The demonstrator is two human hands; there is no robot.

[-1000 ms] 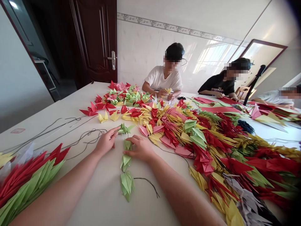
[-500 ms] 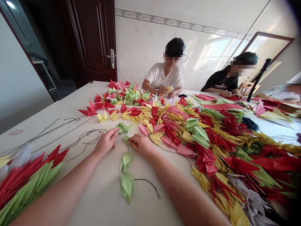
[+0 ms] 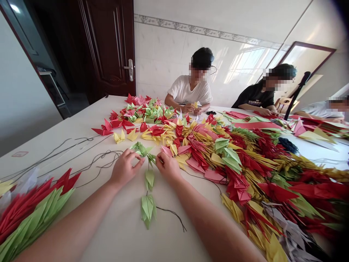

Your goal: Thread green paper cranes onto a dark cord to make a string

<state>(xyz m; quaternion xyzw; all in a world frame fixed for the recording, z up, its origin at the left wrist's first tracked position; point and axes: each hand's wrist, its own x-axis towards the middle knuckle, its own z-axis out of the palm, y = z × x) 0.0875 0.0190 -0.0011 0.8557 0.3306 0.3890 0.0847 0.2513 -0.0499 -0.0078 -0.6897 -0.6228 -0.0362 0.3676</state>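
Green paper strand [image 3: 148, 210]: folded pieces on dark cord; is lying on the white table [image 3: 117, 233] in front of the wearer, its upper end between the two hands, its lower pieces trailing toward the wearer.
Upper green piece [image 3: 139, 148]: is sitting just beyond the left fingertips.
Second green piece [image 3: 151, 158]: is standing between the hands, near both sets of fingertips.
Third green piece [image 3: 149, 179]: is lying below the hands, untouched, cord showing above and below it.
Left hand [image 3: 125, 168]: thumb and forefinger are closing to a narrow pinch on the strand; whether on paper or cord, cannot tell.
Right hand [image 3: 168, 168]: thumb and forefinger are pinching narrowly at the second piece's right side; paper edge or cord, cannot tell.
Paired fingertips: judging by their pose, are settling the second piece on its cord, close to the upper one; the next move seems to be calling for a steady left hold and a light right pull, so that the cord is tightening without creasing the paper.
Cord tail [image 3: 178, 217]: is curving off to the right beside the lowest piece, free of both hands.
Multicoloured heap [image 3: 237, 171]: red, yellow, pink and green folds; is spreading beyond and right of the right hand.
Red-and-green bundle [image 3: 38, 200]: is resting left of the left forearm.
White-shirted co-worker [image 3: 191, 89]: is holding a yellow piece across the table.
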